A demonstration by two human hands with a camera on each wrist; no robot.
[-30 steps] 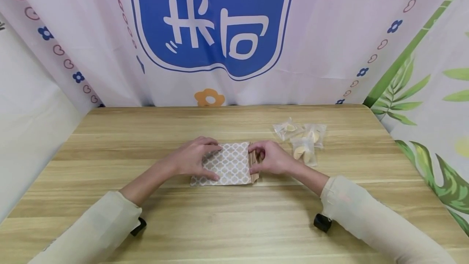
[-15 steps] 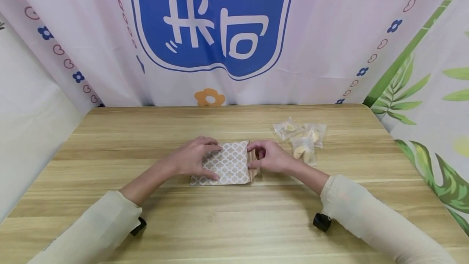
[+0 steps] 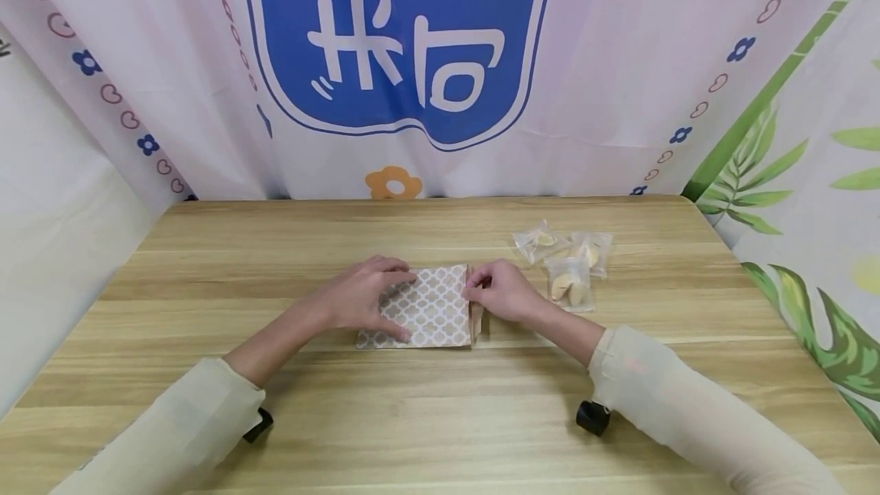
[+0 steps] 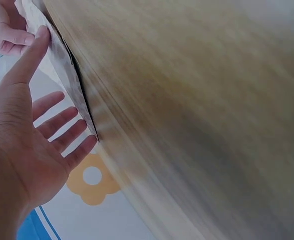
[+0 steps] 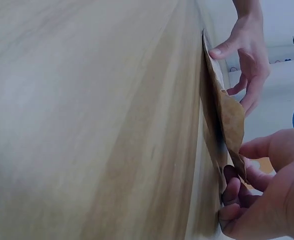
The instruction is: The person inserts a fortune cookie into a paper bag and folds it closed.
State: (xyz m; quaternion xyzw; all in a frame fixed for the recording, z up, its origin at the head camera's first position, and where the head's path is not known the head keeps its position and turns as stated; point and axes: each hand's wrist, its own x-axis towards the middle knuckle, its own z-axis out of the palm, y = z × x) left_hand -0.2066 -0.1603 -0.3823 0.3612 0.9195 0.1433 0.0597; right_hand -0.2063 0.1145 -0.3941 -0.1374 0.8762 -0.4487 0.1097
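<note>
A flat paper bag point(image 3: 436, 308) with a white lattice print lies on the table, its brown inner paper showing at the right end. My left hand point(image 3: 364, 292) rests on the bag's left part, thumb and fingers spread. In the left wrist view the fingers of my left hand point(image 4: 36, 125) are nearly straight along the bag's edge. At the bag's right end, my right hand point(image 3: 505, 290) pinches the paper near its far corner. The right wrist view shows the brown end of the bag point(image 5: 232, 120) lifted and bulging, with the right thumb and fingers at its edge.
Several clear-wrapped fortune cookies point(image 3: 571, 290) lie just beyond and to the right of my right hand. The wooden table point(image 3: 440, 418) ends at the back against a printed cloth point(image 3: 605, 98).
My right thumb and fingers, earlier spread apart across the bag's right end, have drawn together near its far corner. The left hand stays where it was.
</note>
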